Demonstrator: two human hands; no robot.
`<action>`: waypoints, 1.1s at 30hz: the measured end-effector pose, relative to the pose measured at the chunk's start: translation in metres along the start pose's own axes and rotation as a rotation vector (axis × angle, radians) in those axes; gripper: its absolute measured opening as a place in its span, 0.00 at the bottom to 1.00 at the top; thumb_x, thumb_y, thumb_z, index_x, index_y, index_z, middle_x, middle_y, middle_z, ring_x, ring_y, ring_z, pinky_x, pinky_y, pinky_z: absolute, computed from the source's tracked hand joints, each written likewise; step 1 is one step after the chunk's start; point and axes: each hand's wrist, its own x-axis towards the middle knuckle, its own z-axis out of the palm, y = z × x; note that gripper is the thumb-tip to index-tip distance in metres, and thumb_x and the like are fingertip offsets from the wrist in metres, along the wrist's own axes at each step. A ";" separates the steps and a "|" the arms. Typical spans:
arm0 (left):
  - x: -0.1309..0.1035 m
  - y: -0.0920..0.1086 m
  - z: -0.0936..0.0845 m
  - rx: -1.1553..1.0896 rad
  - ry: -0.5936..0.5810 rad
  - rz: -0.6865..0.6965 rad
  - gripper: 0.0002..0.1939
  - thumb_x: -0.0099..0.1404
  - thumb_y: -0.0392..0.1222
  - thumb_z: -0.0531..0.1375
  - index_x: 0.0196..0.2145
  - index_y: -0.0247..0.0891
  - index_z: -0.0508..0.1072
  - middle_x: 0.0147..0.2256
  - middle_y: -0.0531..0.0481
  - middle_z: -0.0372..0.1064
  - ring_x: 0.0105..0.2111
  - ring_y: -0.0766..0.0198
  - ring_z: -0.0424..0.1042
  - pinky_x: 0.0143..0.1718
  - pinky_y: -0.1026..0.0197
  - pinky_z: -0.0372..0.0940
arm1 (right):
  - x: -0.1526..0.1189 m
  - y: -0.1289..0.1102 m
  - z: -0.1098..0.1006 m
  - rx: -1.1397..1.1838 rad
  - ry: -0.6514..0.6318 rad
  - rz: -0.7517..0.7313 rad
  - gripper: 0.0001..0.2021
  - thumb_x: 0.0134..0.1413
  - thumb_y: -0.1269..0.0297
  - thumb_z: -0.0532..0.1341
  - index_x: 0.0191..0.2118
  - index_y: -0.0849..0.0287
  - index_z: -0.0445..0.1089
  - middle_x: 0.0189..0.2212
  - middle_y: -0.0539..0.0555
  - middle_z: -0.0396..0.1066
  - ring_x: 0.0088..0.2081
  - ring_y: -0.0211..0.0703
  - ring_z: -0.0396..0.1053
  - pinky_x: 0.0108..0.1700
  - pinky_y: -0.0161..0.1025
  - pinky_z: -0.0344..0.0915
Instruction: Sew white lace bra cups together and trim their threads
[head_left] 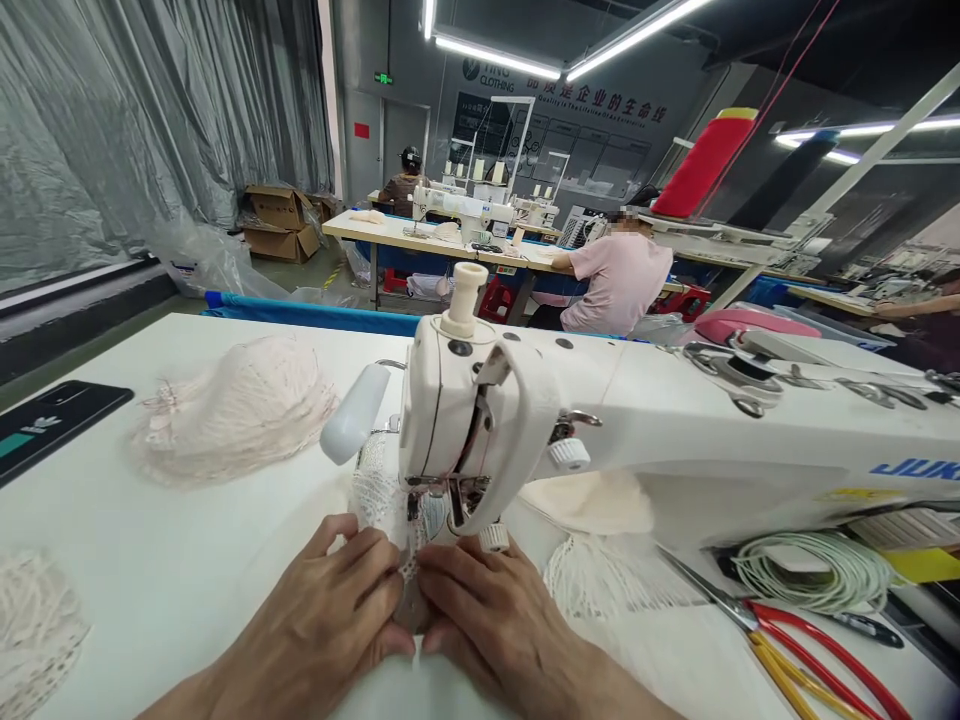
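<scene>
A white sewing machine (pixel 450 410) stands in front of me, its needle area low in the middle of the view. Just before the presser foot (pixel 414 508), my left hand (pixel 341 595) has its fingers curled down on white lace fabric (pixel 379 498). Close beside it, my right hand (pixel 495 605) is bent over the same lace from the right, with both thumbs near each other. The fingers partly hide the cloth between them. Behind my right hand lies a cream piece with a long fringe (pixel 592 575).
Scissors with red and yellow handles (pixel 757 620) and a coil of pale green cord (pixel 817 570) lie at right. A heap of cream pieces (pixel 244 405), more lace (pixel 37 630) and a dark phone-like object (pixel 60 420) are at left. A person in pink (pixel 619 275) sits beyond.
</scene>
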 end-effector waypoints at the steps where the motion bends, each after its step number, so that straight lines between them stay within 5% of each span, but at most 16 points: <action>1: 0.000 0.000 0.000 0.002 -0.014 -0.004 0.09 0.66 0.45 0.57 0.31 0.39 0.69 0.31 0.55 0.69 0.34 0.63 0.68 0.42 0.54 0.55 | -0.001 0.000 0.000 0.008 0.004 -0.002 0.14 0.64 0.57 0.49 0.43 0.59 0.67 0.45 0.54 0.71 0.37 0.43 0.65 0.35 0.40 0.59; 10: 0.002 0.004 0.001 0.077 -0.070 -0.036 0.09 0.67 0.43 0.56 0.42 0.37 0.70 0.32 0.52 0.68 0.35 0.60 0.65 0.40 0.54 0.56 | -0.001 -0.002 -0.001 0.006 -0.004 0.001 0.12 0.64 0.59 0.51 0.40 0.59 0.68 0.39 0.54 0.72 0.36 0.42 0.65 0.36 0.40 0.59; 25: 0.005 0.000 0.007 0.039 -0.055 -0.072 0.08 0.67 0.39 0.55 0.42 0.37 0.70 0.33 0.51 0.66 0.36 0.59 0.64 0.40 0.53 0.54 | 0.004 0.002 0.002 0.016 0.046 0.031 0.13 0.65 0.62 0.48 0.38 0.60 0.68 0.37 0.55 0.73 0.33 0.43 0.65 0.39 0.44 0.58; 33: 0.014 -0.006 0.002 0.067 -0.055 -0.102 0.07 0.65 0.34 0.55 0.41 0.38 0.69 0.36 0.50 0.65 0.36 0.59 0.64 0.41 0.53 0.54 | 0.009 0.009 0.006 -0.041 0.023 0.093 0.14 0.65 0.60 0.49 0.41 0.61 0.68 0.27 0.56 0.73 0.35 0.47 0.66 0.40 0.45 0.58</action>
